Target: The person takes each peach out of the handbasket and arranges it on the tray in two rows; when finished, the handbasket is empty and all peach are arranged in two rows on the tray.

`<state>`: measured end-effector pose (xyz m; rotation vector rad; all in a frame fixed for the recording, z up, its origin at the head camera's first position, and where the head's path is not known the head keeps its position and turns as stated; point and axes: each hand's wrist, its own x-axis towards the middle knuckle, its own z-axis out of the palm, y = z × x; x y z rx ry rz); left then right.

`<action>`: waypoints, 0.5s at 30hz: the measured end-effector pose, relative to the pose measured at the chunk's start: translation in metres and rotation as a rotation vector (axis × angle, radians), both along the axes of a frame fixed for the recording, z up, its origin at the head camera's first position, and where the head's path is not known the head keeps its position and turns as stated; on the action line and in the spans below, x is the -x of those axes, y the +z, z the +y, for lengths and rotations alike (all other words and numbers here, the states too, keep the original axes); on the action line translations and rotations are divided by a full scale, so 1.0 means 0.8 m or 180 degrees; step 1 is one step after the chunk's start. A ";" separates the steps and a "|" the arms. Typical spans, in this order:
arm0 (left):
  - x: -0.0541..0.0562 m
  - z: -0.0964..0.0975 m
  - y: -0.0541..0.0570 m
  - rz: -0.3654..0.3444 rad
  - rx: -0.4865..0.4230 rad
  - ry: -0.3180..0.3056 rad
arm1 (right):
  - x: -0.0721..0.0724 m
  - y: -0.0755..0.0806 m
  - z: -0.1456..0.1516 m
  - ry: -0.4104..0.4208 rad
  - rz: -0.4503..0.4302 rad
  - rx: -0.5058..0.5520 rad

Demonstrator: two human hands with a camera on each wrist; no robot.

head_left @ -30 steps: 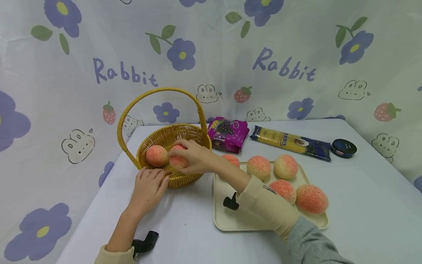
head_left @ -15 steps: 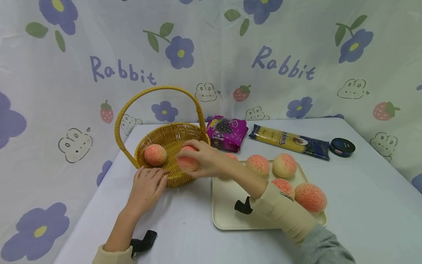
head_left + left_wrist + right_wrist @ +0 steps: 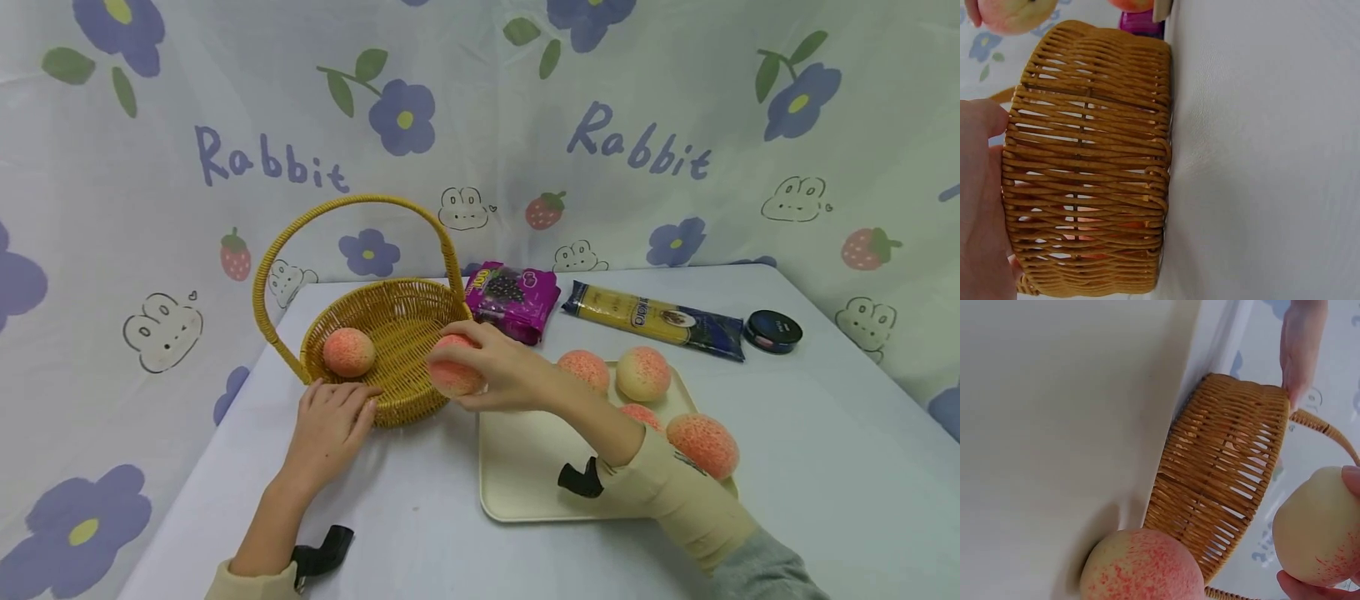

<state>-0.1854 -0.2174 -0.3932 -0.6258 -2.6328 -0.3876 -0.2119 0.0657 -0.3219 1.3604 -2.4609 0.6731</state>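
Observation:
My right hand (image 3: 506, 367) grips a pink-and-cream peach (image 3: 456, 367) at the right rim of the wicker basket (image 3: 397, 412), near the tray's back left corner. Its thumb and fingers wrap the fruit's sides, and the peach (image 3: 1316, 528) hangs above the basket's rim in the right wrist view. My left hand (image 3: 330, 429) holds the basket's front rim, fingers hooked over the edge; in the left wrist view the hand (image 3: 982, 194) lies along that rim. One peach (image 3: 349, 352) sits inside the basket at the left.
A cream tray (image 3: 525, 475) bears several peaches, one being a peach (image 3: 703, 446) at its right edge. Behind lie a purple grape-print packet (image 3: 513, 300), a yellow-and-blue pasta packet (image 3: 652, 319) and a round black tin (image 3: 773, 331). The basket's tall handle (image 3: 360, 198) arches upward.
My right hand has lifted the peach from inside the basket and carried it right, toward the tray. The left hand keeps its place on the rim. The head view has shifted slightly.

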 end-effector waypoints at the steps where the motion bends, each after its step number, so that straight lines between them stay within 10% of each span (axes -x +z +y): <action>1: 0.000 0.000 0.000 0.0002 -0.0007 -0.0006 | -0.001 -0.001 0.003 -0.0013 -0.0017 0.0015; 15: -0.001 0.000 -0.001 -0.0017 -0.0002 -0.0006 | -0.021 -0.016 0.047 -0.0160 -0.0281 -0.0041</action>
